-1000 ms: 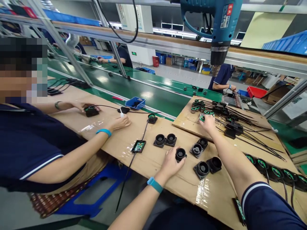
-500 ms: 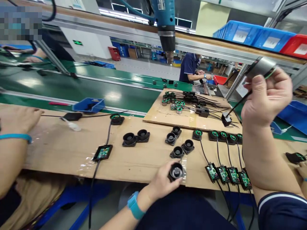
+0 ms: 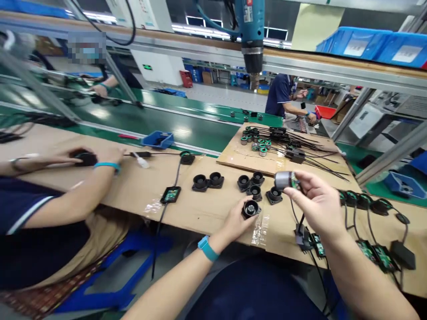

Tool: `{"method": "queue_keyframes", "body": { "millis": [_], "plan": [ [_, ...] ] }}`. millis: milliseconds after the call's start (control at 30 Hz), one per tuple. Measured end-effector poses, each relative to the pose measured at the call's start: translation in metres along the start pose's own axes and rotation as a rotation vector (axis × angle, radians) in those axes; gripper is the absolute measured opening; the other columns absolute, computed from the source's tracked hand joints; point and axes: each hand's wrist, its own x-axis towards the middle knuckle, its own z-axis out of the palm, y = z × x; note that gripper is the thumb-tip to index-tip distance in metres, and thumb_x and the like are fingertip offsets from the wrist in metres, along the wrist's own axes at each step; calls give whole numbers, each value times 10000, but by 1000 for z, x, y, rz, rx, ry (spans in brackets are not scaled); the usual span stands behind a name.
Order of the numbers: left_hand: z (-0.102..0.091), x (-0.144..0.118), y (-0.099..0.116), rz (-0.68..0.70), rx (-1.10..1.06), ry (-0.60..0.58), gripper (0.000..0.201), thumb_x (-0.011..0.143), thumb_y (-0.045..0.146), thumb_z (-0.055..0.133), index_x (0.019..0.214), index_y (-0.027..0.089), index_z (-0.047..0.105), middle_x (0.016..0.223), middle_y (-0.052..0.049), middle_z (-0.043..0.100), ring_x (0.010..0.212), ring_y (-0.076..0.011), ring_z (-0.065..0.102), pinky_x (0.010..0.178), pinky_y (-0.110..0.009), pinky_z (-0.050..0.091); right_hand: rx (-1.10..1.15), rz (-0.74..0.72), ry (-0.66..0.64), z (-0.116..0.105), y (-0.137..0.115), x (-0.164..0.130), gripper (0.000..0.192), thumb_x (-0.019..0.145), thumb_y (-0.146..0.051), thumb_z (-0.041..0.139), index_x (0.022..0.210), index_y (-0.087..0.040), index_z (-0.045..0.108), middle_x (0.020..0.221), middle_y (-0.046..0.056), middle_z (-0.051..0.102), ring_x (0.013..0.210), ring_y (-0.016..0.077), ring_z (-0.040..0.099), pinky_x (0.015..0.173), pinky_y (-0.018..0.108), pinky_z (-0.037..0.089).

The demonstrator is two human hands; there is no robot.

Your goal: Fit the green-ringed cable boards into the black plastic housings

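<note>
My left hand (image 3: 235, 220) is closed around a black round fan housing (image 3: 250, 210) with a flanged base, its open side facing up, by the front of the cardboard. Up to its right, my right hand (image 3: 320, 209) pinches a silver motor cup (image 3: 283, 180) with a green ring at its end, held sideways above the bench. A black cable runs down from it to a small black box (image 3: 302, 238). Several more housings (image 3: 257, 178) stand just beyond my left hand, one (image 3: 275, 195) below the motor cup. Farther left sits a pair of housings (image 3: 200, 182).
A power drill (image 3: 252, 38) hangs overhead. Wired motor parts (image 3: 263, 151) lie on a raised cardboard sheet (image 3: 240, 161). Circuit boards (image 3: 383, 257) with cables line the right side. At left, a co-worker's hand (image 3: 111, 155) works beside a blue tray (image 3: 158, 140).
My right hand has brought the motor cup down and left, towards the housing in my left hand. The black box has come down over the circuit boards. The camera view has shifted.
</note>
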Motion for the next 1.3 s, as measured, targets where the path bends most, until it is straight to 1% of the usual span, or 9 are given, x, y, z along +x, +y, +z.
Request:
{"method": "queue_keyframes", "body": {
  "millis": [133,267,400,567,800,900,1000,1100,1300],
  "plan": [
    [-26,-21,-16,-98,32,184,444,830,279,716,1244,216,568,1312,-114,634,1246,-272,600,1102,-489,472,-133,150,-290,52,60,-14,391,808,-360,754,1151,-209,643,1080,77,748,955,238,719,841,388,599],
    [-39,-25,-33,-112,67,258,503,766,158,715,1245,204,572,1292,-118,643,1236,-272,600,1106,-500,472,-456,32,-517,100,103,-22,318,824,-282,696,1132,-206,663,1010,75,751,886,256,708,823,401,560],
    [-41,-26,-42,-51,110,257,567,730,66,676,1268,212,575,1332,-106,621,1275,-260,568,1144,-498,442,-602,-45,-631,120,125,-24,377,861,-279,655,1229,-200,633,1088,100,740,991,277,693,876,399,536],
    [-39,-29,-46,-4,98,250,556,759,91,654,1296,192,547,1327,-112,620,1258,-250,576,1127,-488,461,-695,-85,-589,127,128,-30,379,881,-290,659,1239,-171,621,1129,112,720,1033,277,673,909,395,521],
    [-36,-33,-49,-12,166,282,613,694,5,579,1279,186,550,1291,-101,642,1223,-242,595,1103,-463,480,-823,-15,-495,143,126,-41,276,829,-383,742,991,-176,656,999,94,646,904,257,653,808,381,540],
    [-36,-34,-48,-5,178,291,581,729,21,596,1284,187,544,1307,-109,635,1239,-247,586,1112,-471,469,-747,-22,-485,143,126,-41,349,801,-380,770,1062,-193,634,1045,88,632,972,261,643,866,397,540],
    [-39,-33,-44,-7,154,264,521,790,127,681,1286,194,536,1324,-122,623,1252,-258,579,1117,-475,464,-624,-57,-518,133,132,-42,519,779,-348,789,1228,-199,574,1155,103,629,1018,254,632,927,417,531],
    [-42,-30,-39,-40,154,236,534,792,224,751,1281,207,537,1324,-118,618,1264,-267,567,1113,-471,461,-583,7,-545,113,141,-44,635,773,-312,779,1332,-186,506,1256,127,621,876,213,640,873,421,553],
    [-44,-29,-38,-74,163,205,534,796,225,743,1283,220,526,1317,-110,611,1269,-268,558,1111,-476,447,-592,102,-562,92,144,-47,505,847,-326,683,1313,-192,540,1232,122,653,788,189,643,801,404,578]
  ]
}}
